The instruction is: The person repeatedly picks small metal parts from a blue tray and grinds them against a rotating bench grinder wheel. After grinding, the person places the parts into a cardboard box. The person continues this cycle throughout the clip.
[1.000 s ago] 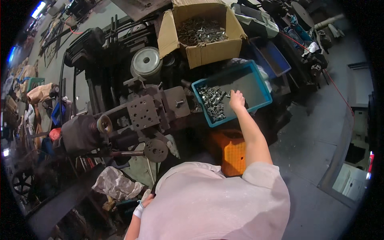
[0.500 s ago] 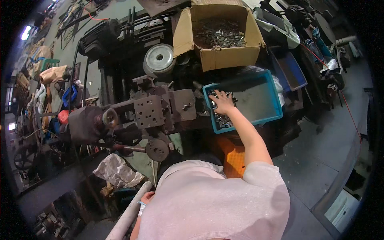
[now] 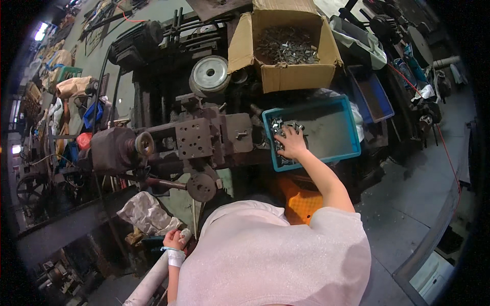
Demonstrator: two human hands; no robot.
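My right hand [image 3: 292,145] reaches into a teal plastic tray [image 3: 334,162] on the bench. Its fingers are spread and touch a pile of small shiny metal parts [image 3: 278,125] heaped at the tray's left end. Low on the left, my left hand [image 3: 174,239] is at the upper end of a long pale tube [image 3: 149,282]. Its fingers are curled, and what they hold, if anything, is too small to make out. A pale band is around that wrist. Left of the tray stands a dark metal machine with a drilled plate [image 3: 194,138]; a small metal piece [image 3: 241,134] lies on its flat table.
An open cardboard box [image 3: 298,77] of similar parts stands behind the tray. A blue bin [image 3: 375,94] leans at its right. A round metal disc [image 3: 210,73] sits behind the machine. An orange stool [image 3: 305,205] is below the tray; a crumpled pale bag [image 3: 147,214] lies left.
My left hand has risen from beside my body to the tube's upper end. My right hand has shifted slightly toward me over the metal parts. The whole view has moved a little.
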